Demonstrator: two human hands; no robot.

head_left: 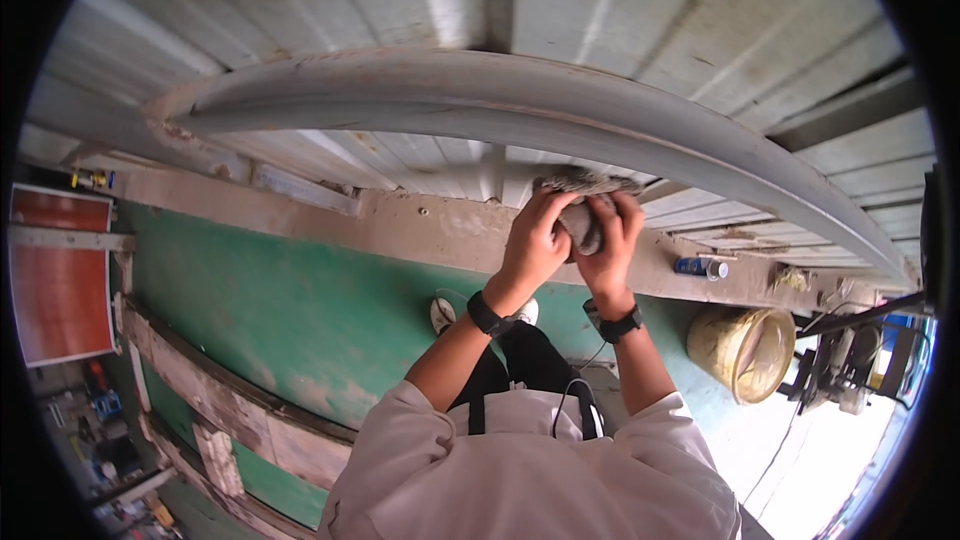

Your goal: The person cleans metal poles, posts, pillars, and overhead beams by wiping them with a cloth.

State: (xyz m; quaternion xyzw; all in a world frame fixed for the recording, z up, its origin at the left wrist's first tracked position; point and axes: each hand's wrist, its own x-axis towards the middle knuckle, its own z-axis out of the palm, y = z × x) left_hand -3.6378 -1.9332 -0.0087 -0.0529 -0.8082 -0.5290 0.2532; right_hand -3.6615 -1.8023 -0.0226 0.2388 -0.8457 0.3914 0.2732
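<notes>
Both hands are raised in front of me at a grey-brown rag (583, 226), which is bunched up and fuzzy along its upper edge. The fingers of my left hand (534, 248) curl round its left side. On the right side, my right hand (611, 252) is closed on the same rag. Part of the cloth is hidden behind my fingers. Just above it runs a long curved grey metal pipe (470, 90); whether the rag touches the pipe, I cannot tell. A black band sits on each wrist.
Corrugated metal sheeting (400, 0) stands behind the pipe, above a concrete ledge (440, 230) with a blue can (700, 267). A dirty bucket (703, 338) and machinery (850, 360) are at right. A worn wooden bench (240, 380) stands at left on the green floor (300, 290).
</notes>
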